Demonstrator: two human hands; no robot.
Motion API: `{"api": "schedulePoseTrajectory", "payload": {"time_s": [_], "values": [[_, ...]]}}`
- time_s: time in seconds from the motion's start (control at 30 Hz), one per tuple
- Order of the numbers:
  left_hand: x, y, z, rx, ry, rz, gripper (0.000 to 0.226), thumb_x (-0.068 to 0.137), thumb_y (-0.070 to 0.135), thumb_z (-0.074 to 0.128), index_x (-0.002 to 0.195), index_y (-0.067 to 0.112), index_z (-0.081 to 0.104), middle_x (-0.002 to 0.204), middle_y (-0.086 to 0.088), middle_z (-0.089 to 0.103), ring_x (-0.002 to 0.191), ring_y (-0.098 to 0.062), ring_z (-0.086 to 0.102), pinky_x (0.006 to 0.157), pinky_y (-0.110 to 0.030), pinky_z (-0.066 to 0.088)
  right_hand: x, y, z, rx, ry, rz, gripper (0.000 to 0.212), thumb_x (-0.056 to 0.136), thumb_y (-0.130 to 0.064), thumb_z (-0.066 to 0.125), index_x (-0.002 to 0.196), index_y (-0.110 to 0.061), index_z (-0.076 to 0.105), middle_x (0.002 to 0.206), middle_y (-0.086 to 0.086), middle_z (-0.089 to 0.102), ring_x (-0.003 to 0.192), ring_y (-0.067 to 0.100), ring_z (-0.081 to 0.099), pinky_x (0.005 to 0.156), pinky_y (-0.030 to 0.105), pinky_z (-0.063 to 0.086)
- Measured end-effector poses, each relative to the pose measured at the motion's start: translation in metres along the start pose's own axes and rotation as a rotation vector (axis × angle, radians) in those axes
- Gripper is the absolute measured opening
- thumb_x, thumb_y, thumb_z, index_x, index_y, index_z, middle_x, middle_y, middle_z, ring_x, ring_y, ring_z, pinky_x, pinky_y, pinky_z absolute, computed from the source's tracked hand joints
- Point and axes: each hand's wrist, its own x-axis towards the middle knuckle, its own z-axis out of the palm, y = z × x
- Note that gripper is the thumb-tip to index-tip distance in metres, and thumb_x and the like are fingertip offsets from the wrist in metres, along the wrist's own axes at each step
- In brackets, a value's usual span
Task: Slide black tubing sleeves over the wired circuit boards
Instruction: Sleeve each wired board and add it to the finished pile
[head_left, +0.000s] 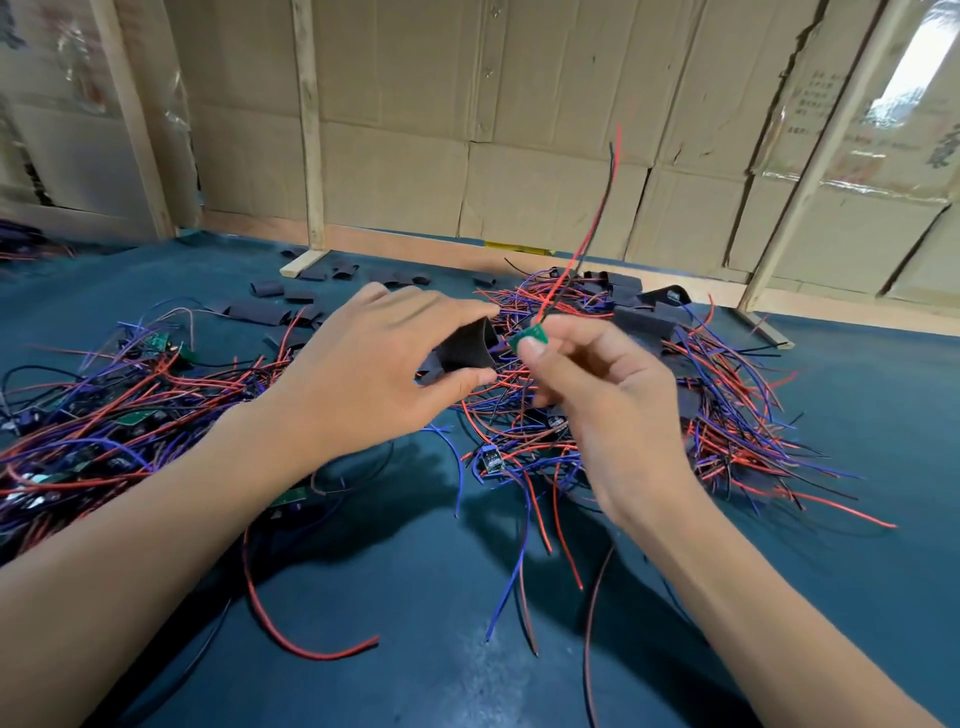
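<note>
Black tubing, a short flattened sleeve, sits between the thumb and fingers of our left hand; we pinch it with the thumb below and the fingertips on its upper edge, and its open end faces right. Just beside it, our right hand holds a small green circuit board pinched between thumb and forefinger, the other fingers loosely curled under. The board and the sleeve are near each other but not touching. From the board a red wire and a black wire rise up and to the right, in front of the cardboard wall.

Both hands hover over a dark teal table. Below them lies a tangle of red, blue and black wires with more small boards among them, and a second heap of wires spreads to the left. Further back, loose black sleeves lie scattered on the table near a wooden post.
</note>
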Motion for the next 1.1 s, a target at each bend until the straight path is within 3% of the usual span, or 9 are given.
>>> {"api": "schedulePoseTrajectory", "payload": {"time_s": [0.07, 0.13, 0.23, 0.33, 0.47, 0.63, 0.8, 0.97, 1.1], "values": [[0.001, 0.002, 0.0, 0.057, 0.008, 0.038, 0.05, 0.089, 0.044, 0.065, 0.127, 0.011, 0.065, 0.104, -0.002, 0.072, 0.093, -0.027, 0.066, 0.078, -0.041, 0.046, -0.002, 0.004, 0.004, 0.001, -0.009, 0.033, 0.015, 0.075, -0.006, 0.077, 0.081, -0.02, 0.073, 0.076, -0.004, 0.067, 0.07, 0.012, 0.062, 0.064, 0.026, 0.053], [0.001, 0.003, 0.0, 0.09, 0.006, 0.067, 0.05, 0.09, 0.043, 0.06, 0.126, 0.01, 0.065, 0.101, -0.004, 0.071, 0.09, -0.029, 0.066, 0.075, -0.043, 0.048, -0.002, 0.005, 0.004, 0.015, -0.015, 0.042, 0.013, 0.073, -0.005, 0.076, 0.078, -0.016, 0.071, 0.08, 0.003, 0.07, 0.073, 0.018, 0.065, 0.076, 0.036, 0.057], [0.001, 0.003, 0.001, 0.114, 0.028, 0.094, 0.048, 0.091, 0.041, 0.062, 0.127, 0.009, 0.066, 0.099, -0.005, 0.071, 0.087, -0.029, 0.065, 0.072, -0.041, 0.047, -0.003, 0.004, 0.001, -0.016, -0.01, 0.049, 0.014, 0.071, -0.007, 0.077, 0.077, -0.019, 0.075, 0.083, 0.007, 0.071, 0.082, 0.025, 0.067, 0.094, 0.05, 0.053], [0.001, 0.002, 0.001, 0.156, 0.038, 0.111, 0.048, 0.09, 0.039, 0.067, 0.127, 0.009, 0.066, 0.099, -0.005, 0.071, 0.086, -0.029, 0.065, 0.071, -0.04, 0.045, -0.003, 0.003, -0.002, -0.087, 0.008, 0.041, 0.008, 0.074, -0.014, 0.08, 0.08, -0.017, 0.075, 0.079, 0.003, 0.066, 0.078, 0.021, 0.061, 0.086, 0.047, 0.053], [0.001, 0.0, 0.0, 0.163, 0.008, 0.108, 0.049, 0.094, 0.043, 0.058, 0.131, 0.01, 0.064, 0.101, -0.004, 0.071, 0.089, -0.029, 0.065, 0.072, -0.039, 0.044, -0.004, 0.001, -0.007, -0.18, 0.022, 0.005, 0.008, 0.08, -0.016, 0.082, 0.084, -0.013, 0.076, 0.076, 0.003, 0.069, 0.068, 0.016, 0.061, 0.072, 0.036, 0.054], [0.0, 0.0, -0.001, 0.188, 0.003, 0.118, 0.05, 0.093, 0.043, 0.053, 0.129, 0.01, 0.065, 0.101, -0.005, 0.07, 0.09, -0.03, 0.065, 0.073, -0.038, 0.043, -0.005, 0.0, -0.006, -0.207, 0.035, -0.019, 0.007, 0.081, -0.008, 0.082, 0.082, -0.013, 0.076, 0.076, 0.006, 0.072, 0.067, 0.017, 0.062, 0.07, 0.03, 0.055], [0.001, 0.002, 0.001, 0.175, 0.015, 0.154, 0.047, 0.092, 0.035, 0.068, 0.129, 0.005, 0.065, 0.102, -0.01, 0.07, 0.09, -0.031, 0.066, 0.073, -0.041, 0.049, -0.006, -0.002, -0.002, -0.2, 0.036, -0.046, 0.008, 0.082, -0.011, 0.082, 0.081, -0.014, 0.074, 0.075, 0.004, 0.072, 0.068, 0.017, 0.065, 0.07, 0.024, 0.054], [0.0, 0.005, 0.004, 0.092, 0.04, 0.143, 0.048, 0.092, 0.025, 0.072, 0.13, -0.001, 0.061, 0.106, -0.013, 0.068, 0.097, -0.032, 0.065, 0.087, -0.04, 0.052, -0.008, -0.004, 0.0, -0.221, 0.038, -0.051, 0.008, 0.084, -0.009, 0.08, 0.083, -0.013, 0.073, 0.074, 0.003, 0.073, 0.068, 0.016, 0.065, 0.068, 0.022, 0.054], [0.0, 0.003, 0.006, 0.083, 0.052, 0.16, 0.046, 0.091, 0.017, 0.072, 0.13, -0.004, 0.06, 0.105, -0.014, 0.068, 0.094, -0.033, 0.064, 0.088, -0.039, 0.051, -0.011, -0.001, 0.006, -0.246, 0.053, -0.025, 0.007, 0.083, -0.006, 0.08, 0.083, -0.009, 0.074, 0.075, 0.002, 0.075, 0.067, 0.014, 0.067, 0.067, 0.021, 0.053]]}}
